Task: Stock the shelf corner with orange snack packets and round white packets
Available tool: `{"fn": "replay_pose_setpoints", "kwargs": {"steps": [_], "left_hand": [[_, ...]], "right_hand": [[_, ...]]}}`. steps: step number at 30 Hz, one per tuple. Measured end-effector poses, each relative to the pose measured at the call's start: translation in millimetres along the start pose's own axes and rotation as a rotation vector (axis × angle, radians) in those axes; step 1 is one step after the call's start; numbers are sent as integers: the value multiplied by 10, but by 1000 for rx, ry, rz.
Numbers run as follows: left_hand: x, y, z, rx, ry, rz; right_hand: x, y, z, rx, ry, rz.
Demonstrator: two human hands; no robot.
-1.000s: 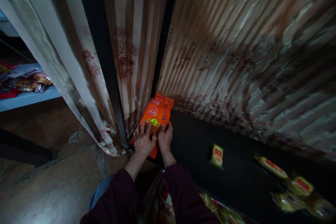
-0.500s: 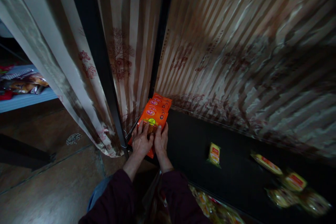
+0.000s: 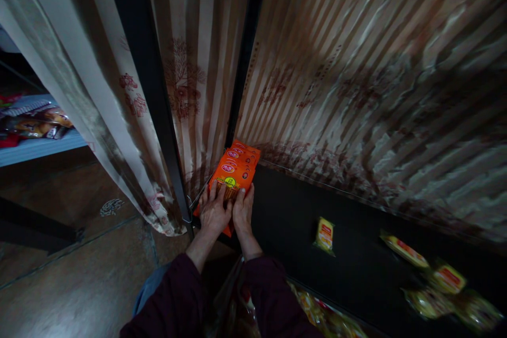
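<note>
Several orange snack packets lie overlapped in a row at the left end of a black shelf, against a black upright post. My left hand lies flat on the nearest packet with its fingers spread. My right hand rests beside it, fingers stretched along the packet's right edge. Both hands press on the stack and neither grips it. Dark maroon sleeves cover both forearms.
A striped, patterned curtain hangs behind the shelf and to the left of the post. A small yellow packet and several more yellow packets lie on the shelf to the right. A bag of snacks sits below my arms. A pale shelf with goods stands far left.
Both hands have stayed on the orange packets and shifted only slightly left and forward; the stack looks squared up against the post. The view has barely moved.
</note>
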State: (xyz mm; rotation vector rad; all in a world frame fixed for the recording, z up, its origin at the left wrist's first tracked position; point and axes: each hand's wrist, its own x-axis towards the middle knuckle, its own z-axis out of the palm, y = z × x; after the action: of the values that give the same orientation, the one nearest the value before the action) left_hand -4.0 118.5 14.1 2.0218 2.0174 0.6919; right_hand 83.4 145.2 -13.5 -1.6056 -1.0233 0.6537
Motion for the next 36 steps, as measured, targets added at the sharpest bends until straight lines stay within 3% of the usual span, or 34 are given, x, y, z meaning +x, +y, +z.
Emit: {"fn": "replay_pose_setpoints", "kwargs": {"steps": [9,18,23,36], "left_hand": [[-40,1,43,35,162,88],[-21,29,54,20,104,79],[-13,29,40,13,67,66],[-16,6,59,18,93,99]], "right_hand": [[273,-58,-158,8,1,78],[460,-77,-91,34,-20,127],[475,-61,-34,92,-50,59],[579,22,-21,93,-50,127]]}}
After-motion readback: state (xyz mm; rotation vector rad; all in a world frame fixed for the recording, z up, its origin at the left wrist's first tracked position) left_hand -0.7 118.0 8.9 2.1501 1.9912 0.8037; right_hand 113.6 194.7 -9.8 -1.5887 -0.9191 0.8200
